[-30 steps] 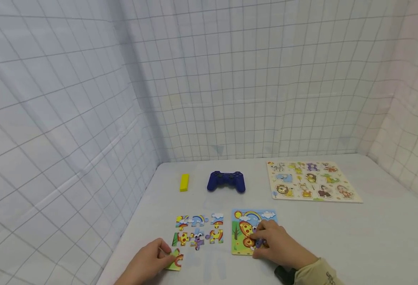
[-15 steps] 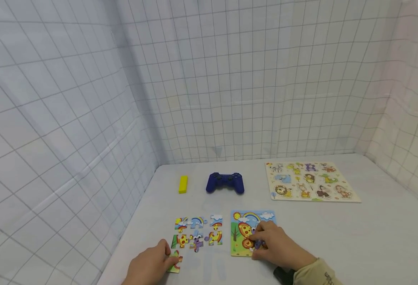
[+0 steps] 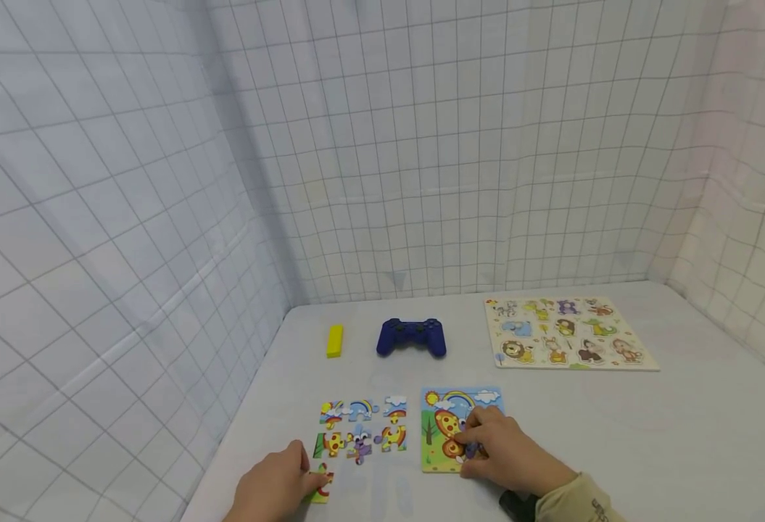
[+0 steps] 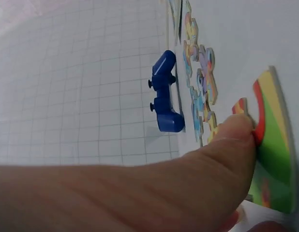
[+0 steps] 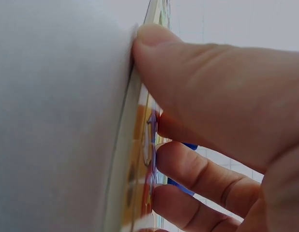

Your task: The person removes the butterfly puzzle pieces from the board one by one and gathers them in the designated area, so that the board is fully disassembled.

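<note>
My left hand (image 3: 271, 482) pinches a green corner puzzle piece (image 3: 322, 495) on the table. Its thumb lies over the piece's red-striped part, seen close up in the left wrist view. Beyond it, several loose jigsaw pieces (image 3: 360, 444) form two spaced rows showing a sun, a rainbow and a purple character. My right hand (image 3: 509, 449) rests on a square butterfly picture board (image 3: 430, 458), hiding its lower right part. In the right wrist view the thumb (image 5: 156, 53) is at the board's edge (image 5: 121, 140), with the loosely bent fingers touching its printed face.
A blue game controller (image 3: 411, 337) lies behind the pieces, with a yellow block (image 3: 334, 341) to its left. An animal puzzle board (image 3: 571, 351) lies at the back right. White gridded cloth (image 3: 421, 181) stands along the back and sides.
The left hand has shifted slightly right, with its thumb moving further over the corner piece and covering more of it. The right hand stays on the board. The head view has tilted slightly.
</note>
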`<control>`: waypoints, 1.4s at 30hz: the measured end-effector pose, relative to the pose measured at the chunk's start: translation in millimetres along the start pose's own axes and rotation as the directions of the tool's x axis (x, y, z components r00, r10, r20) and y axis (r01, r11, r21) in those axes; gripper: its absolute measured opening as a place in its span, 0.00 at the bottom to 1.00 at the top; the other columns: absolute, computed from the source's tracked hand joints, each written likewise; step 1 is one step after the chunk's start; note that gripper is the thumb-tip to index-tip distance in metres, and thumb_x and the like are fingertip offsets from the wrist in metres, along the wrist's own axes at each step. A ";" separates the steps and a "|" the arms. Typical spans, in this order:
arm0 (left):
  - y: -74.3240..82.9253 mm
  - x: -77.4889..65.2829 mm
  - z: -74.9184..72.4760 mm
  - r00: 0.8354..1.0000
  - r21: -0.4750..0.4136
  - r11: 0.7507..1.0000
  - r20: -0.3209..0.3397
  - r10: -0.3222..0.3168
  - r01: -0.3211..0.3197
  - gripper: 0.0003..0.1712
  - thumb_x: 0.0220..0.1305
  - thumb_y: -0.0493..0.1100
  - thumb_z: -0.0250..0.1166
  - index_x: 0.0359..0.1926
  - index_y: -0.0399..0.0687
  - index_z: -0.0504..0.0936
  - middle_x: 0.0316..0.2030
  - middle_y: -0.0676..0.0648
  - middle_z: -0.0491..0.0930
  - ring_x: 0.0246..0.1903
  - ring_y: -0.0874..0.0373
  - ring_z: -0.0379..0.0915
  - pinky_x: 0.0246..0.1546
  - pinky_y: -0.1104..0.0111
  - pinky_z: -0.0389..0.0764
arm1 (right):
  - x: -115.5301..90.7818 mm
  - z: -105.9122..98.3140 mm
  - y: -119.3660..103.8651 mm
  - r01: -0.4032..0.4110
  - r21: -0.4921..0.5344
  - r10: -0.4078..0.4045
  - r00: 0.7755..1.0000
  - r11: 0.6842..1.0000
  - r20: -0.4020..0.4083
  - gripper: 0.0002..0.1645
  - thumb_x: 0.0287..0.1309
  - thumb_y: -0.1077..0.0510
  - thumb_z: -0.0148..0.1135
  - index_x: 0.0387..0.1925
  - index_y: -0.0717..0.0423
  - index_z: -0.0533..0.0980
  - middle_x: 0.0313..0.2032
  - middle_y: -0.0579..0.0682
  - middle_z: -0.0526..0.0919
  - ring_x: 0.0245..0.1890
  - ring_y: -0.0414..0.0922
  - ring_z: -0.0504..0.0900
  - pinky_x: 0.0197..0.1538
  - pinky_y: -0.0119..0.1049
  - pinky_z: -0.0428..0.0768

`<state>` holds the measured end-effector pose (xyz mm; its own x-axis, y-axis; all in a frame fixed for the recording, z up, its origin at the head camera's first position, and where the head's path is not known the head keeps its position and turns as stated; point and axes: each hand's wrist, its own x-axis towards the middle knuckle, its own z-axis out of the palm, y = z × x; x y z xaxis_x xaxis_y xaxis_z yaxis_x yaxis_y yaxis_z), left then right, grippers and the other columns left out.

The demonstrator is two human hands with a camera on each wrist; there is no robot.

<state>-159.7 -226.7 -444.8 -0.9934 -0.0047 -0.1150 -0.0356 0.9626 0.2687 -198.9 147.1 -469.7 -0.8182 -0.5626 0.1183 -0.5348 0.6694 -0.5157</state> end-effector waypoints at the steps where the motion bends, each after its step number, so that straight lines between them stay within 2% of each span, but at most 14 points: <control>1: 0.6 0.1 -1.2 1.000 -0.020 1.000 -0.012 -0.010 0.010 0.24 0.58 0.61 0.75 0.34 0.50 0.73 0.20 0.53 0.72 0.21 0.58 0.66 0.23 0.64 0.66 | 0.2 0.3 -0.3 0.003 0.004 -0.003 1.000 1.000 0.004 0.28 0.56 0.41 0.76 0.55 0.48 0.86 0.45 0.38 0.74 0.42 0.38 0.63 0.42 0.36 0.62; 5: 17.9 -3.7 -11.0 0.995 -0.059 0.998 -0.103 -0.002 -0.005 0.25 0.62 0.61 0.73 0.41 0.47 0.75 0.18 0.53 0.71 0.19 0.58 0.65 0.21 0.64 0.65 | 0.6 2.4 -1.6 0.021 0.015 -0.021 1.000 1.000 0.009 0.27 0.55 0.41 0.76 0.55 0.46 0.86 0.46 0.38 0.74 0.43 0.37 0.63 0.42 0.36 0.62; 7: 37.5 -5.6 -15.3 0.989 -0.084 0.994 -0.136 0.062 -0.074 0.23 0.65 0.60 0.70 0.44 0.48 0.76 0.18 0.54 0.70 0.18 0.59 0.65 0.21 0.65 0.65 | 0.5 2.9 -2.1 0.028 0.013 -0.028 1.000 1.000 0.012 0.27 0.55 0.40 0.76 0.55 0.45 0.86 0.46 0.38 0.75 0.43 0.37 0.64 0.43 0.36 0.63; 10: 74.9 -6.0 -17.3 0.974 -0.133 0.967 -0.098 0.206 -0.218 0.21 0.68 0.59 0.68 0.49 0.51 0.78 0.20 0.56 0.71 0.19 0.62 0.65 0.21 0.67 0.66 | 0.3 2.6 -2.6 0.028 0.006 -0.028 0.999 1.000 0.016 0.27 0.55 0.40 0.76 0.55 0.44 0.86 0.47 0.37 0.75 0.44 0.37 0.65 0.43 0.36 0.63; 12: 98.4 -3.1 -11.9 0.944 -0.159 0.931 -0.058 0.325 -0.330 0.18 0.69 0.58 0.68 0.49 0.52 0.78 0.22 0.58 0.72 0.20 0.64 0.65 0.21 0.68 0.67 | 0.2 1.9 -3.1 0.024 0.001 -0.024 1.000 1.000 0.018 0.28 0.55 0.40 0.76 0.55 0.44 0.86 0.47 0.37 0.75 0.44 0.36 0.65 0.43 0.37 0.63; 16: 139.4 10.4 9.0 0.865 -0.116 0.860 0.019 0.502 -0.497 0.14 0.70 0.54 0.68 0.49 0.54 0.79 0.29 0.60 0.75 0.26 0.69 0.68 0.26 0.71 0.71 | -1.3 1.1 -1.8 0.027 -0.006 -0.027 1.000 1.000 -0.002 0.26 0.53 0.42 0.78 0.54 0.45 0.86 0.46 0.36 0.75 0.43 0.36 0.65 0.42 0.36 0.63; 17: 147.3 14.8 15.2 0.848 -0.099 0.846 0.033 0.529 -0.524 0.13 0.70 0.53 0.68 0.49 0.54 0.79 0.31 0.61 0.75 0.27 0.70 0.67 0.28 0.71 0.72 | -1.5 1.3 -1.3 0.028 -0.003 -0.028 1.000 1.000 -0.005 0.26 0.53 0.42 0.78 0.53 0.44 0.87 0.45 0.35 0.75 0.43 0.35 0.65 0.41 0.36 0.63; 19: 158.0 22.9 27.8 0.834 -0.071 0.837 0.065 0.547 -0.543 0.11 0.70 0.51 0.68 0.48 0.54 0.79 0.33 0.60 0.75 0.29 0.69 0.67 0.30 0.71 0.73 | -1.4 2.1 -0.3 0.034 0.008 -0.034 0.999 0.999 -0.010 0.25 0.52 0.43 0.78 0.51 0.44 0.87 0.43 0.34 0.74 0.43 0.35 0.65 0.42 0.36 0.63; 23: 162.3 35.0 46.0 0.854 -0.085 0.860 0.098 0.510 -0.504 0.09 0.70 0.47 0.69 0.45 0.51 0.80 0.34 0.57 0.74 0.29 0.67 0.66 0.32 0.70 0.73 | -0.5 3.1 1.0 0.049 0.024 -0.048 0.999 0.999 -0.009 0.23 0.53 0.42 0.78 0.51 0.43 0.87 0.41 0.33 0.73 0.43 0.35 0.66 0.42 0.34 0.65; 25: 158.8 38.9 51.4 0.855 -0.115 0.858 0.090 0.511 -0.501 0.08 0.69 0.47 0.69 0.44 0.51 0.80 0.33 0.58 0.73 0.29 0.67 0.66 0.32 0.71 0.73 | -0.8 2.6 1.4 0.057 0.017 -0.057 0.998 0.998 -0.012 0.23 0.53 0.42 0.78 0.51 0.42 0.87 0.41 0.33 0.74 0.43 0.35 0.66 0.43 0.34 0.66; 29: 149.9 44.0 57.1 0.828 -0.190 0.819 0.049 0.559 -0.541 0.06 0.69 0.46 0.69 0.40 0.53 0.80 0.31 0.60 0.71 0.29 0.69 0.65 0.32 0.73 0.71 | -1.9 0.8 0.8 0.059 0.008 -0.059 0.998 0.998 -0.017 0.23 0.53 0.42 0.78 0.50 0.41 0.87 0.41 0.34 0.74 0.42 0.34 0.66 0.42 0.33 0.67; 33: 145.0 45.5 60.9 0.807 -0.212 0.789 0.004 0.591 -0.577 0.05 0.69 0.46 0.69 0.38 0.55 0.81 0.30 0.62 0.71 0.29 0.71 0.64 0.31 0.75 0.70 | -2.6 0.2 -0.5 0.054 -0.008 -0.054 0.997 0.999 -0.063 0.19 0.56 0.42 0.76 0.48 0.41 0.87 0.41 0.35 0.75 0.40 0.34 0.67 0.41 0.34 0.66; 38: 145.3 45.5 64.2 0.809 -0.213 0.788 -0.018 0.588 -0.577 0.05 0.69 0.47 0.69 0.37 0.56 0.81 0.29 0.62 0.71 0.27 0.72 0.64 0.29 0.75 0.70 | -2.3 -0.4 -0.8 -0.076 -0.052 0.066 0.982 0.996 -0.177 0.10 0.62 0.48 0.72 0.43 0.43 0.85 0.40 0.39 0.75 0.42 0.40 0.69 0.41 0.41 0.67; 42: 145.7 44.8 64.6 0.828 -0.246 0.803 0.004 0.561 -0.543 0.05 0.69 0.47 0.69 0.36 0.56 0.81 0.28 0.62 0.71 0.26 0.71 0.64 0.27 0.74 0.69 | -3.5 -3.0 -1.8 -0.183 -0.029 0.177 0.973 0.983 -0.147 0.10 0.56 0.49 0.75 0.36 0.43 0.81 0.38 0.42 0.72 0.41 0.44 0.67 0.39 0.43 0.67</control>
<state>-202.4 -69.2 -472.6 -0.8422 0.5367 0.0520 0.4834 0.7088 0.5137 -195.7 149.4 -466.6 -0.9220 -0.3577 0.1481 -0.3815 0.7751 -0.5037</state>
